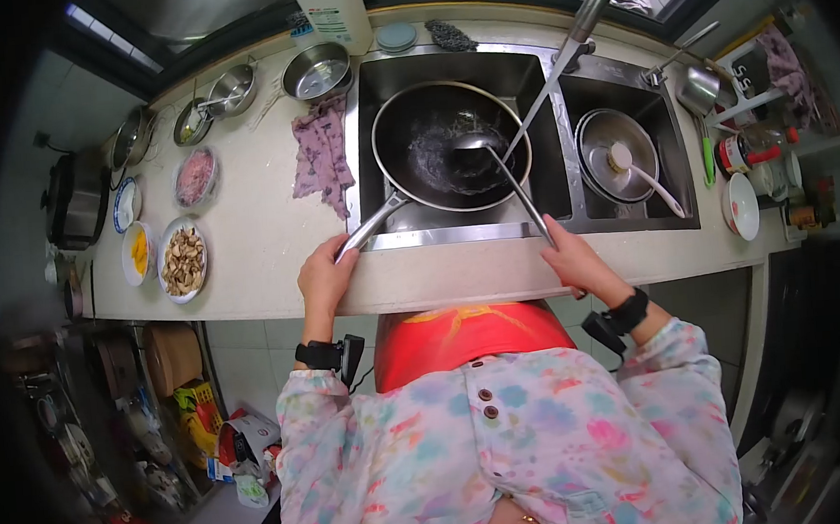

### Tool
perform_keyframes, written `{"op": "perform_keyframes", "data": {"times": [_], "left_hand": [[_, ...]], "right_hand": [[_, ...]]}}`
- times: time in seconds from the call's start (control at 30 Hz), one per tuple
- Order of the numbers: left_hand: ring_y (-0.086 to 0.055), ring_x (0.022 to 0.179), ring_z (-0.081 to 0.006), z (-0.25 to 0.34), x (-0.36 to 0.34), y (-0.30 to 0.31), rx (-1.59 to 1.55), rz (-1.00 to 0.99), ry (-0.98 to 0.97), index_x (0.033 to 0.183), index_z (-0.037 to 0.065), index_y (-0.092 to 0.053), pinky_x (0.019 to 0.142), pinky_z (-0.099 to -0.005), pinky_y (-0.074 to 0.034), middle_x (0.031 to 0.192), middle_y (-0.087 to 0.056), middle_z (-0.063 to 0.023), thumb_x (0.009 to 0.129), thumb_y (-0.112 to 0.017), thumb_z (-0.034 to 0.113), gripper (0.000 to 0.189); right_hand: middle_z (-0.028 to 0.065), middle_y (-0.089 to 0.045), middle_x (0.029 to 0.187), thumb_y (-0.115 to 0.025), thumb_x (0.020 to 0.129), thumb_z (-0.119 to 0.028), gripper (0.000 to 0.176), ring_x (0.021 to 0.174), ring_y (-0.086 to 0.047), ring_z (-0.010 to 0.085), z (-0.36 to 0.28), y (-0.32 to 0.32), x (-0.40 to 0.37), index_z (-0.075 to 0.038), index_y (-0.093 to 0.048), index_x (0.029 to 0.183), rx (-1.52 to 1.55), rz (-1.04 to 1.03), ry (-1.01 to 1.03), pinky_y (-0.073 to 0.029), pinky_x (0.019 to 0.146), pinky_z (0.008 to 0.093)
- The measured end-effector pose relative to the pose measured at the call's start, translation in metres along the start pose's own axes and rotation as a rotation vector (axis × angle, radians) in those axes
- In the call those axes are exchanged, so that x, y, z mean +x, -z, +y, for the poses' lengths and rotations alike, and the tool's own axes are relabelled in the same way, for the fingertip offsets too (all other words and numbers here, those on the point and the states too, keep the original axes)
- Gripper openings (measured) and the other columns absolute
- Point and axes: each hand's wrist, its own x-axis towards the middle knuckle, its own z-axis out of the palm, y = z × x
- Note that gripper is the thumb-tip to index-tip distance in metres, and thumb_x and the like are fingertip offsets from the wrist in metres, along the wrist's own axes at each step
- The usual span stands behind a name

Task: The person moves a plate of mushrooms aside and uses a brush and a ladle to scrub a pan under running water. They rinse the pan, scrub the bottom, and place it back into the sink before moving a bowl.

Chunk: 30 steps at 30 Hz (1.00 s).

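A dark wok [403,151] rests in the left sink basin, with water in its bottom. My left hand [324,274] is closed around the wok's metal handle [378,221], which points toward me over the sink's front edge. In my right hand [573,253] is a metal ladle [524,194], its bowl down inside the wok at the water. The long faucet [575,42] slants across the wok's right side. Just left of the sink lies a crumpled purple cloth [321,150].
The right basin [671,162] holds a metal bowl [647,139] and a white-handled brush [621,157]. On the left counter stand a plate of sliced mushrooms [183,261], a bowl of yellow pieces [138,252], minced meat [197,177] and metal bowls [233,90]. A white bowl [741,208] sits far right.
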Motion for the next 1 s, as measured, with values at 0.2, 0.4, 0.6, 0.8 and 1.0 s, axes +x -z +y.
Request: {"op": "perform_keyframes", "data": {"times": [0.2, 0.4, 0.6, 0.8, 1.0], "left_hand": [[-0.063, 0.079, -0.0205, -0.014, 0.006, -0.008, -0.046, -0.007, -0.006, 0.107, 0.013, -0.064, 0.071, -0.0305, -0.048, 0.088, -0.067, -0.0086, 0.076, -0.064, 0.027, 0.034], [-0.062, 0.080, -0.0171, 0.001, 0.002, -0.005, -0.080, -0.011, 0.023, 0.107, 0.010, -0.063, 0.073, -0.0278, -0.047, 0.089, -0.066, -0.0077, 0.078, -0.064, 0.022, 0.032], [-0.062, 0.088, -0.0224, 0.006, -0.001, -0.009, -0.049, 0.054, 0.059, 0.107, 0.014, -0.063, 0.077, -0.0304, -0.047, 0.098, -0.065, -0.0073, 0.078, -0.064, 0.024, 0.031], [-0.062, 0.089, -0.0220, 0.019, -0.002, -0.009, -0.044, 0.080, 0.072, 0.107, 0.012, -0.062, 0.077, -0.0305, -0.047, 0.100, -0.064, -0.0070, 0.078, -0.064, 0.020, 0.030], [-0.062, 0.086, -0.0219, 0.024, 0.001, -0.009, -0.017, 0.044, 0.170, 0.106, 0.014, -0.062, 0.075, -0.0307, -0.047, 0.096, -0.064, -0.0068, 0.077, -0.064, 0.024, 0.030]], "right_hand": [[0.0142, -0.058, 0.068, -0.051, 0.083, -0.022, 0.062, 0.051, -0.058, 0.0186, 0.016, -0.028, 0.028, -0.003, -0.026, 0.136, 0.191, -0.181, 0.163, -0.047, 0.046, 0.0323], [0.0049, -0.060, 0.066, -0.055, 0.086, -0.028, 0.028, 0.051, -0.056, 0.0127, 0.021, 0.077, 0.076, -0.003, -0.063, 0.096, 0.230, 0.086, 0.209, -0.046, 0.048, 0.0284], [0.0131, -0.064, 0.083, -0.053, 0.086, -0.036, 0.038, 0.077, -0.062, 0.0216, 0.060, 0.226, 0.239, -0.006, -0.061, 0.107, 0.166, 0.640, 0.271, -0.049, 0.067, 0.0355], [0.0115, -0.056, 0.118, -0.046, 0.090, -0.044, 0.055, 0.109, -0.051, 0.0197, 0.024, 0.281, 0.341, -0.001, -0.051, 0.122, 0.540, 0.600, 0.422, -0.038, 0.091, 0.0300], [0.0080, -0.064, 0.098, -0.045, 0.090, -0.040, 0.042, 0.087, -0.058, 0.0175, 0.008, 0.280, 0.382, -0.006, -0.062, 0.107, 0.760, 0.415, 0.455, -0.044, 0.075, 0.0302]]}}
